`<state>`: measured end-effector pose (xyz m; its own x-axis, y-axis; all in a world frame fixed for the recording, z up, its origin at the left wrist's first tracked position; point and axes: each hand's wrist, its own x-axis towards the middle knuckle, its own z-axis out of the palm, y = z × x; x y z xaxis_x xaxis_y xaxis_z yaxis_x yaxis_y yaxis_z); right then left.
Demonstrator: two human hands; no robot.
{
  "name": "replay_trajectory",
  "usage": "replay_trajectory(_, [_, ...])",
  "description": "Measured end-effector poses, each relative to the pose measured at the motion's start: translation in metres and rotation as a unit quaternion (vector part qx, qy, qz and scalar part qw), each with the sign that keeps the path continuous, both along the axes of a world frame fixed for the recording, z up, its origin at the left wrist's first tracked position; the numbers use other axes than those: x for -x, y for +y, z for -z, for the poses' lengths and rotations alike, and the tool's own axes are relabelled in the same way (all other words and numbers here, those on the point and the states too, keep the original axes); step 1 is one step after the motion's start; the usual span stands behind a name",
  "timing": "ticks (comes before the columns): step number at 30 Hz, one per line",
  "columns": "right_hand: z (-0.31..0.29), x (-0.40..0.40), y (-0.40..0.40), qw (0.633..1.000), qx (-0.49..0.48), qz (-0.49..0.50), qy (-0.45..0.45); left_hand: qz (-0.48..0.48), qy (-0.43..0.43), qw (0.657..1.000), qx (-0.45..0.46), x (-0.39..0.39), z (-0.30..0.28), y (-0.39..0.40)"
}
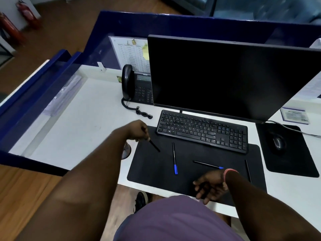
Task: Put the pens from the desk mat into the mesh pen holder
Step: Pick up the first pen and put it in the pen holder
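A black desk mat [152, 169] lies on the white desk in front of the keyboard. My left hand [138, 129] is closed around a black pen [154, 146], held above the mat's left end. The mesh pen holder [126, 150] stands just left of the mat, mostly hidden behind my left forearm. On the mat lie a blue-capped pen [174, 158] pointing toward me, a second blue-tipped pen [207, 164] lying crosswise, and a thin black pen [248, 170] near the right edge. My right hand [209, 187] hovers over the mat's front edge with fingers loosely apart, holding nothing.
A black keyboard [202, 131] rests on the mat's far edge, with a dark monitor [225, 75] behind it. A desk phone [135, 84] sits at the back left. A mouse [278, 141] on its pad [295, 164] is to the right. Blue partitions wall the desk.
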<state>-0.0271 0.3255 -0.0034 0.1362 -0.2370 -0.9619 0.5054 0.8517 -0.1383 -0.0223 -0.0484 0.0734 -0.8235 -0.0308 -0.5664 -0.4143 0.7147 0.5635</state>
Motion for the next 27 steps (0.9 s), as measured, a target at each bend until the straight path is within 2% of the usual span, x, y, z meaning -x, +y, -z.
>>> replay_trajectory(6, [-0.004,0.013,-0.020,0.999,0.028,0.007,0.035,-0.145,0.084,0.986,0.000,-0.020,-0.049,-0.062])
replay_trajectory(10, [-0.003,0.017,-0.034,0.997,0.049,0.032,0.051,-0.177,0.074,0.980,0.060,-0.051,-0.057,-0.089])
replay_trajectory(18, [0.001,0.019,-0.060,0.991,0.075,0.057,0.090,-0.119,0.080,0.971,0.190,-0.087,-0.031,-0.096])
replay_trajectory(27, [0.000,0.019,-0.051,0.983,0.085,0.112,0.114,-0.107,0.046,0.968,0.222,-0.087,0.016,-0.063])
